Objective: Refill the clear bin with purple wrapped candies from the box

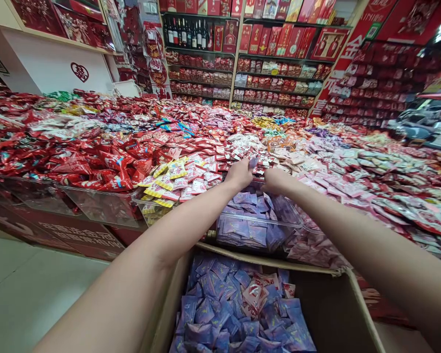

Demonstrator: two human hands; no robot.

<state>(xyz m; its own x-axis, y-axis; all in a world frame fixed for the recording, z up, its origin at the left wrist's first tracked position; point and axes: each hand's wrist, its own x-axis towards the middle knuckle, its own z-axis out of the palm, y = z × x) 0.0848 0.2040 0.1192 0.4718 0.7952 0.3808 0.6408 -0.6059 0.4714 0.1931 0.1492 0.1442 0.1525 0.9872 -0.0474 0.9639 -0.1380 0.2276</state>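
Note:
Both arms reach forward over a clear plastic bin [259, 223] holding small purple packets [244, 231]. My left hand [239, 175] is at the far left side of that bin, its fingers closed on a purple packet [253, 163] that sticks out past the fingertips. To its right, my right hand [277, 181] is curled down at the far end of the same bin; what its fingers hold, if anything, is hidden. Below the bin stands an open cardboard box [334, 289] with many purple packets and a few red and pink ones [255, 294].
Heaps of red packets [113, 166] spread to the left, with yellow and white packets [172, 176] beside the left forearm. Pink packets [345, 189] lie to the right. Shelves [238, 54] with bottles and red boxes stand behind. Pale floor [25, 289] shows at lower left.

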